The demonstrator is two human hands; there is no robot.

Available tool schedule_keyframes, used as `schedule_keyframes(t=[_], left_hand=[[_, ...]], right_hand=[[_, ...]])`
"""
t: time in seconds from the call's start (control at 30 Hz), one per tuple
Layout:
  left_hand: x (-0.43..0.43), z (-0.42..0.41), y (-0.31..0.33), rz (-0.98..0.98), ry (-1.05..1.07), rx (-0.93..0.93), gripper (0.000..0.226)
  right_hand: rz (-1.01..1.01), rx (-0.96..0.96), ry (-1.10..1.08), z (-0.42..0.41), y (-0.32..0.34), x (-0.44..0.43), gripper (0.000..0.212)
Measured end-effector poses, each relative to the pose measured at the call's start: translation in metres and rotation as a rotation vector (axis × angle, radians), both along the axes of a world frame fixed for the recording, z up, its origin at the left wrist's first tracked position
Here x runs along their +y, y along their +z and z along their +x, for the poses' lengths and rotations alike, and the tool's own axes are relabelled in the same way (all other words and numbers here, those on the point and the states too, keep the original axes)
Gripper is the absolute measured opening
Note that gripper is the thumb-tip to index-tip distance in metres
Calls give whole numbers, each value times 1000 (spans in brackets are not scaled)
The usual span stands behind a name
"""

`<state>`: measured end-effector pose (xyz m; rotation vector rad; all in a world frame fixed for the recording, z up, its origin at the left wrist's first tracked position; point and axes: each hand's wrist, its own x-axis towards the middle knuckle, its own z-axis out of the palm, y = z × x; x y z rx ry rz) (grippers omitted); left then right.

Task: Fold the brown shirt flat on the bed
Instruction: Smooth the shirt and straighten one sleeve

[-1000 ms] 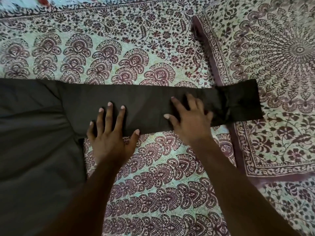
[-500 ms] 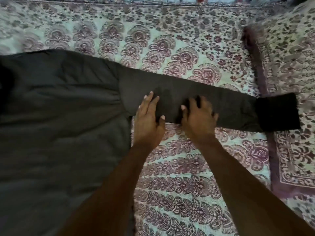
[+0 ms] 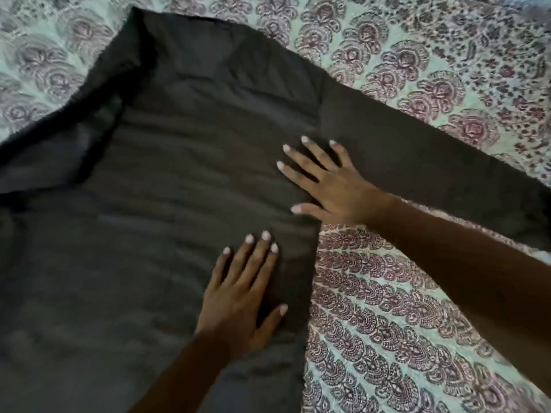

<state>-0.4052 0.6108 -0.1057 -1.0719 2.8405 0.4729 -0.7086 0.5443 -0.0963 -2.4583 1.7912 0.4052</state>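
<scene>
The dark brown shirt lies spread on the patterned bed sheet, its body filling the left and centre. One sleeve stretches out to the right edge; the other sleeve angles off to the upper left. My left hand rests flat, fingers apart, on the shirt's body near its right side edge. My right hand lies flat with fingers spread at the armpit, where the right sleeve joins the body. Neither hand grips the cloth.
The bed sheet carries a maroon and pale green floral print and shows bare to the right of the shirt and along the top. My right forearm crosses over the sleeve and sheet.
Both hands have slid left from the sleeve onto the shirt's body and armpit. The view has swung left, so the body now fills the frame and the cuff is out of view.
</scene>
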Motion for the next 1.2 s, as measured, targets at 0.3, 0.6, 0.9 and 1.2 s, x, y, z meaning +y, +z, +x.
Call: schedule_keyframes(t=[0.3,0.6,0.9,1.2], left_hand=[[-99,24,2,-89,264,51,85],[-16,73,4,-15,7,-86,101],[33,130,11,-18,-206,5,90],[-16,75,0,-57,-62,-117,101]], right_hand=[[-154,-177,-115,15,14,16,77],[-99,-143,-381,97,-14,22,77],[12,-235,-316,156,11,193,74],[-111,-230,-631,178,-17,74,63]])
